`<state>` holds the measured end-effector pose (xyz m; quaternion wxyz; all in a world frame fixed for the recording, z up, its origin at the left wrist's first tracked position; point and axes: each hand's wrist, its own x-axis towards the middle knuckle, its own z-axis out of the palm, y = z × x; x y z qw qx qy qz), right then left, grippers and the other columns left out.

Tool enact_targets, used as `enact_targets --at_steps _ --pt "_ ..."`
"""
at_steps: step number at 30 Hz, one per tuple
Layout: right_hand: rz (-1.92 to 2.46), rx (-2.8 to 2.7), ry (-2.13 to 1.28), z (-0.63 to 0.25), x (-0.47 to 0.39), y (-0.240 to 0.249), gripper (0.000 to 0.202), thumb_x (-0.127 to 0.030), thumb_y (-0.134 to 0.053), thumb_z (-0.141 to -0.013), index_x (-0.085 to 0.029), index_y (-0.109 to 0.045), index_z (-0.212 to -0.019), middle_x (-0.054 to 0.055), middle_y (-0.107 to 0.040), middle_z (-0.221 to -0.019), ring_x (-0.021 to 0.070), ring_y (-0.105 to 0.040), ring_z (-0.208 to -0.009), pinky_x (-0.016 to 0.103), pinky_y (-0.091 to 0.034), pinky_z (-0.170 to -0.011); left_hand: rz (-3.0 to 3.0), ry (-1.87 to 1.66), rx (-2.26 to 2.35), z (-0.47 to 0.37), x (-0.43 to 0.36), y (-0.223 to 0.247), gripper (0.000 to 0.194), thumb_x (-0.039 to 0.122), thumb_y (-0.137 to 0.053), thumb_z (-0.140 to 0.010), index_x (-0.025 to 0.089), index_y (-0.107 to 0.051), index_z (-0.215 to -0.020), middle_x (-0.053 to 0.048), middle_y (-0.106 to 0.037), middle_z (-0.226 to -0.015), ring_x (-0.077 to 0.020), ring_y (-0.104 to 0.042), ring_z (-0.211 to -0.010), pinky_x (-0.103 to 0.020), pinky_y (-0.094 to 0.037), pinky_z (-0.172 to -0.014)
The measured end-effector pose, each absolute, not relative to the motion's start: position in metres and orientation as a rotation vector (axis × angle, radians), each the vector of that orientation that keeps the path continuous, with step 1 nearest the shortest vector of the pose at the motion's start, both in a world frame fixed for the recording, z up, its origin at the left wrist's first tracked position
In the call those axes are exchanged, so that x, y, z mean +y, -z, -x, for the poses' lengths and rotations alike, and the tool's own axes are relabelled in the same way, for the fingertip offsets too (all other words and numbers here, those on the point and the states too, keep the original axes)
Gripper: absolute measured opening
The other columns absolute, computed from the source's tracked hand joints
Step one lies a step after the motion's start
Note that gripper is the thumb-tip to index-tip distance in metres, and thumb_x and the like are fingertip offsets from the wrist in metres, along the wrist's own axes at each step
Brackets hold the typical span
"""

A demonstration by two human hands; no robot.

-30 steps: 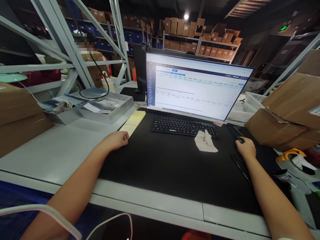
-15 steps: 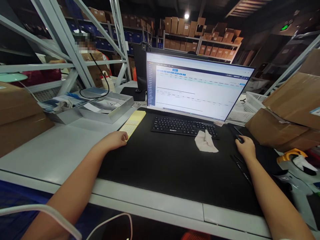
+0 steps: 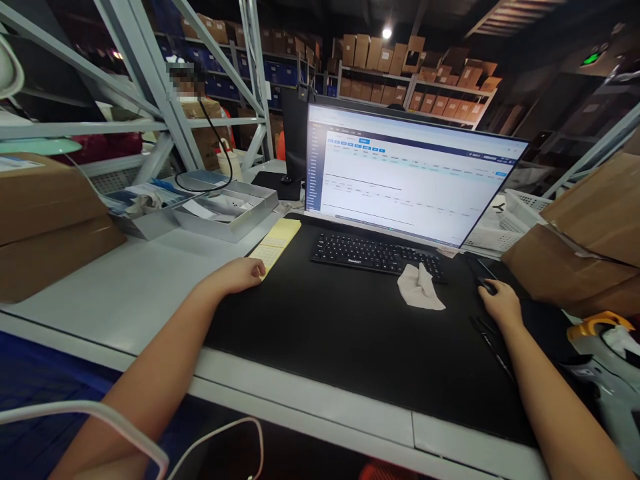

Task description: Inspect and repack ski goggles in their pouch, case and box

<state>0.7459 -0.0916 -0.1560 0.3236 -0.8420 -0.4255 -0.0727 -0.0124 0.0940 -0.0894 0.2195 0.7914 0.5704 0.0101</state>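
A stack of yellow paper slips (image 3: 278, 241) with printed rows lies at the left edge of the black desk mat (image 3: 350, 353). At its near end rests my left hand (image 3: 243, 275), fingers curled against the paper. Over on the right, my right hand (image 3: 503, 305) is closed over a dark computer mouse (image 3: 488, 287). Between the hands stand a black keyboard (image 3: 355, 253) and a crumpled white tissue (image 3: 420, 288), which overlaps the keyboard's near right corner. Behind them a lit monitor (image 3: 400, 177) displays a page with table rows. A thin black pen (image 3: 493, 347) lies beside my right forearm.
Grey open boxes (image 3: 235, 223) with papers stand at the back left, near a cardboard box (image 3: 50, 227). More cardboard boxes (image 3: 580, 247) and a white basket (image 3: 520, 217) stand right. A white-and-yellow device (image 3: 605, 353) sits far right. Another person (image 3: 187, 90) is behind the rack.
The whole view has shifted slightly, so things appear a little further right. Both hands keep their places, the left at the yellow slips and the right on the mouse.
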Motion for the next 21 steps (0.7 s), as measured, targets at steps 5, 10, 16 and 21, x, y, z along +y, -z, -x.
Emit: enact_targets --at_steps 5,10,16,21 --pt "2.259 -1.142 0.176 -0.739 -0.094 0.15 0.044 -0.046 -0.061 -0.088 -0.019 -0.08 -0.117 0.022 -0.075 -0.136 0.0391 -0.064 -0.14 0.053 -0.047 -0.127 -2.164 -0.051 1.572 0.01 0.089 0.086 0.034 0.027 -0.063 -0.068 0.023 -0.074 -0.1 -0.003 -0.082 -0.089 -0.0248 -0.077 -0.086 -0.03 -0.049 -0.072" --pt "2.385 -1.117 0.153 -0.736 -0.097 0.145 0.057 -0.049 -0.056 -0.089 -0.013 -0.079 -0.126 0.028 -0.071 -0.148 0.0436 -0.062 -0.145 0.055 -0.047 -0.126 -2.163 -0.057 1.593 0.006 0.082 0.08 0.039 0.023 -0.065 -0.067 0.022 -0.077 -0.103 -0.003 -0.083 -0.091 -0.024 -0.076 -0.086 -0.029 -0.049 -0.072" --pt "2.335 -1.172 0.15 -0.751 -0.092 0.154 0.057 -0.056 -0.055 -0.085 -0.017 -0.078 -0.119 0.026 -0.073 -0.143 0.0453 -0.062 -0.147 0.056 -0.046 -0.13 -2.172 -0.044 1.599 0.003 0.079 0.079 0.044 0.019 -0.063 -0.068 0.019 -0.08 -0.109 -0.006 -0.085 -0.1 -0.0251 -0.077 -0.091 -0.03 -0.05 -0.075" --pt "2.269 -1.173 0.183 -0.766 -0.084 0.166 0.057 -0.064 -0.058 -0.078 -0.022 -0.075 -0.113 0.023 -0.074 -0.138 0.0459 -0.062 -0.15 0.059 -0.045 -0.133 -2.173 -0.041 1.598 0.003 0.078 0.079 0.047 0.016 -0.064 -0.068 0.019 -0.081 -0.112 -0.005 -0.085 -0.099 -0.0234 -0.076 -0.089 -0.029 -0.05 -0.075"
